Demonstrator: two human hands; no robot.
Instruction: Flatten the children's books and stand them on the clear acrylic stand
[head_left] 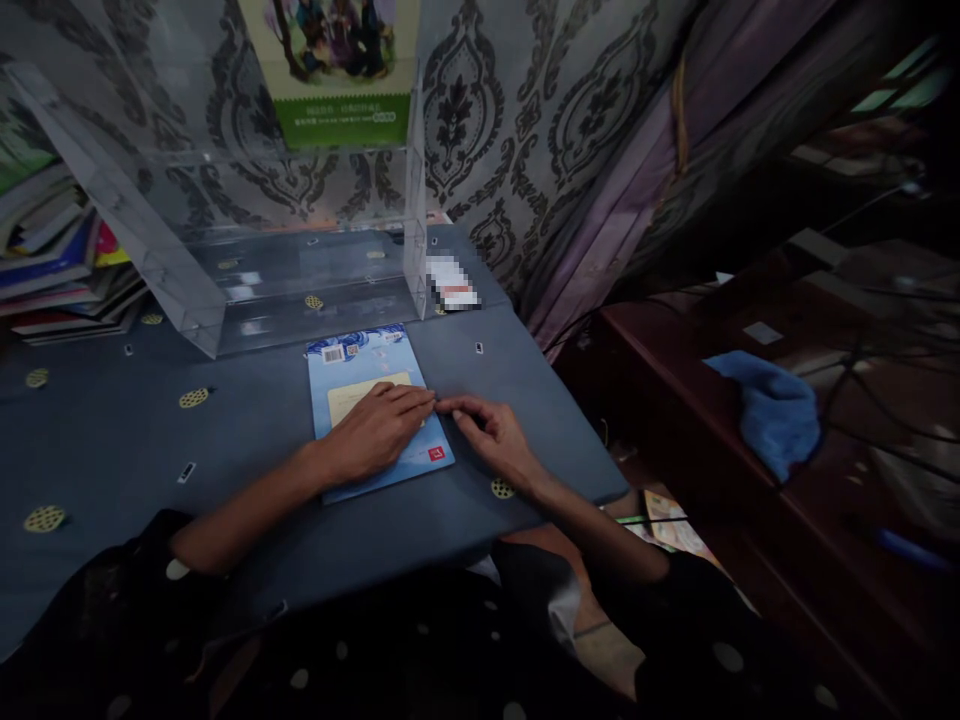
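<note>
A thin blue book (409, 458) lies on the table with its barcoded back cover up. It has a pale yellow panel and a small red mark at the near right corner. My left hand (379, 428) rests flat across the middle of the cover, fingers stretched toward the right edge, hiding part of the panel. My right hand (491, 435) is at the book's right edge, palm side inward, fingers lightly bent and the thumb a little apart from them. Its fingertips reach the edge, close to my left fingertips. Nothing shows inside my right hand.
A clear acrylic stand (214, 310) rises behind the book, holding a green-banded picture book (341, 110). Stacked books (67, 280) sit at the left. A blurred-out white item (452, 283) lies right of the stand. A blue cloth (780, 410) hangs over dark furniture on the right.
</note>
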